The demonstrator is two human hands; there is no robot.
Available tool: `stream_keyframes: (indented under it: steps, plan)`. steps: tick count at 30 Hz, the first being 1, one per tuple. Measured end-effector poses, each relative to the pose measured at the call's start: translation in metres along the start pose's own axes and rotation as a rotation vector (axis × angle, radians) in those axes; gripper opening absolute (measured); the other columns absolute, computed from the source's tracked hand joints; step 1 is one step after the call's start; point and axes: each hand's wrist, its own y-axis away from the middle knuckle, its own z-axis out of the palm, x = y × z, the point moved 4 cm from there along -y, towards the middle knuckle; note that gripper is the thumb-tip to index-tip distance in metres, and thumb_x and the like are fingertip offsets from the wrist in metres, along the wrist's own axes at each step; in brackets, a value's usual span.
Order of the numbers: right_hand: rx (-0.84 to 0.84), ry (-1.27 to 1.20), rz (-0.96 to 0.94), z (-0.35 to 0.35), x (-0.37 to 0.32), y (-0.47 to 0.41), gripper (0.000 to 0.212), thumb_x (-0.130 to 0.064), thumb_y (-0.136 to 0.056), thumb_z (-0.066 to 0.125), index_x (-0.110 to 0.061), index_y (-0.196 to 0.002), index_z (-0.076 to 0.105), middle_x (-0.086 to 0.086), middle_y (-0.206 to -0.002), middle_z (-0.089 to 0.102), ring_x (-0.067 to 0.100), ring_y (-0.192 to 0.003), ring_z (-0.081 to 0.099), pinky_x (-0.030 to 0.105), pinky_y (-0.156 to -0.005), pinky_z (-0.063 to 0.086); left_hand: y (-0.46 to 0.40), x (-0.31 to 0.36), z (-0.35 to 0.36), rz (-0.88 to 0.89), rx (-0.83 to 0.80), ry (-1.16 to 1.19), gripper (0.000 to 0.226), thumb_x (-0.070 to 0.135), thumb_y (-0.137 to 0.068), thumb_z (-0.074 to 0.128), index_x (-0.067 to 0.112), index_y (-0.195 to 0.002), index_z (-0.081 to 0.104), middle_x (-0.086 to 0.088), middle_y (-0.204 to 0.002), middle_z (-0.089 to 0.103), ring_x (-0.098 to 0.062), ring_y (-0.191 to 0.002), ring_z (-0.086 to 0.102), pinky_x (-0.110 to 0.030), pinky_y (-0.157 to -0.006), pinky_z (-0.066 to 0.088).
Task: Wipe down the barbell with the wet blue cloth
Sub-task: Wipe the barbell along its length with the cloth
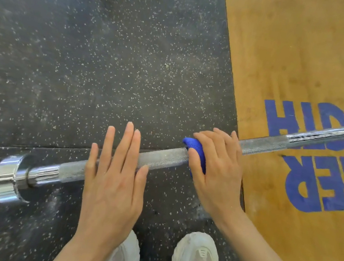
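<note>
Blue cloth point(196, 157) sits bunched under the right hand point(216, 170), whose curled fingers grip it around the barbell point(163, 158). Straight fingers of the left hand point(115, 179) lie flat on the knurled steel shaft, which runs from lower left to upper right above speckled black rubber flooring point(110, 57) and a wooden platform point(305, 60).

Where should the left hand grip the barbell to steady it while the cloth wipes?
Probably the knurled shaft of the barbell, from above, just left of the blue cloth. The left hand lies flat there already; the right hand holds the cloth around the bar.
</note>
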Motion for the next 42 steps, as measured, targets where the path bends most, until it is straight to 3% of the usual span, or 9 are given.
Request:
stream_keyframes:
  steps: [6,11,16,20,24,29,33,38,42]
  plan:
    - [-0.073,0.074,-0.271,0.014,-0.019,0.004,0.046,-0.038,-0.11,0.032,-0.01,-0.127,0.065,0.004,-0.126,0.065,0.03,-0.125,0.055,0.044,-0.115,0.034,-0.002,-0.002,0.007,-0.029,0.049,-0.041,0.056,0.035,-0.108,0.02,0.015,-0.159,0.03,0.002,-0.168,0.023,-0.023,-0.157,0.01,-0.043,-0.124,0.01]
    - [0.006,0.019,-0.074,0.018,-0.025,0.009,0.049,-0.035,-0.111,0.027,-0.009,-0.133,0.061,0.005,-0.136,0.061,0.03,-0.136,0.047,0.046,-0.124,0.018,-0.004,-0.001,0.008,-0.033,0.077,-0.06,0.054,0.032,-0.107,0.025,0.015,-0.158,0.033,0.003,-0.166,0.027,-0.023,-0.156,0.014,-0.04,-0.123,0.01]
    - [-0.064,0.079,-0.317,0.013,-0.011,0.007,0.049,-0.037,-0.111,0.029,-0.009,-0.135,0.061,0.007,-0.137,0.061,0.03,-0.136,0.05,0.046,-0.125,0.017,-0.004,-0.003,0.008,-0.029,0.093,-0.062,0.053,0.031,-0.107,0.027,0.015,-0.157,0.036,0.004,-0.165,0.03,-0.023,-0.156,0.018,-0.039,-0.122,0.013]
    - [-0.029,0.039,-0.145,0.017,-0.023,0.007,0.049,-0.035,-0.111,0.027,-0.008,-0.13,0.063,0.006,-0.136,0.061,0.031,-0.136,0.048,0.047,-0.125,0.014,-0.006,-0.001,0.009,-0.027,0.108,-0.058,0.052,0.03,-0.107,0.027,0.015,-0.156,0.039,0.004,-0.164,0.033,-0.023,-0.155,0.02,-0.04,-0.12,0.016]
    - [-0.069,0.059,-0.345,0.018,-0.026,0.004,0.047,-0.034,-0.111,0.028,-0.009,-0.133,0.062,0.006,-0.135,0.062,0.03,-0.131,0.054,0.047,-0.124,0.021,-0.005,-0.004,0.009,-0.025,0.124,-0.053,0.051,0.03,-0.108,0.028,0.015,-0.154,0.041,0.005,-0.163,0.034,-0.023,-0.154,0.022,-0.041,-0.119,0.019]
    - [-0.05,0.023,-0.179,0.016,-0.028,0.007,0.047,-0.033,-0.11,0.028,-0.008,-0.133,0.061,0.005,-0.137,0.06,0.03,-0.137,0.047,0.047,-0.126,0.012,-0.008,-0.003,0.009,-0.017,0.125,-0.059,0.051,0.032,-0.108,0.027,0.017,-0.154,0.042,0.007,-0.162,0.035,-0.022,-0.154,0.023,-0.038,-0.119,0.017]
    - [-0.073,0.033,-0.325,0.017,-0.024,0.002,0.045,-0.034,-0.111,0.031,-0.009,-0.133,0.062,0.005,-0.136,0.061,0.027,-0.134,0.051,0.045,-0.125,0.016,-0.008,-0.006,0.01,-0.011,0.114,-0.049,0.051,0.032,-0.108,0.026,0.016,-0.155,0.041,0.006,-0.163,0.035,-0.022,-0.154,0.022,-0.04,-0.118,0.02]
    - [-0.056,-0.047,-0.141,0.014,-0.025,0.006,0.044,-0.031,-0.11,0.031,-0.009,-0.134,0.06,0.004,-0.139,0.058,0.028,-0.14,0.043,0.046,-0.126,0.012,-0.011,-0.005,0.008,-0.019,0.079,-0.045,0.053,0.034,-0.108,0.024,0.016,-0.155,0.04,0.006,-0.162,0.036,-0.023,-0.154,0.023,-0.041,-0.118,0.02]
    - [-0.077,-0.062,-0.229,0.018,-0.027,0.003,0.045,-0.033,-0.11,0.03,-0.01,-0.132,0.062,0.004,-0.137,0.06,0.026,-0.138,0.046,0.042,-0.126,0.013,-0.01,-0.008,0.006,0.01,0.055,-0.063,0.053,0.034,-0.107,0.025,0.016,-0.156,0.038,0.006,-0.163,0.035,-0.023,-0.154,0.023,-0.041,-0.118,0.02]
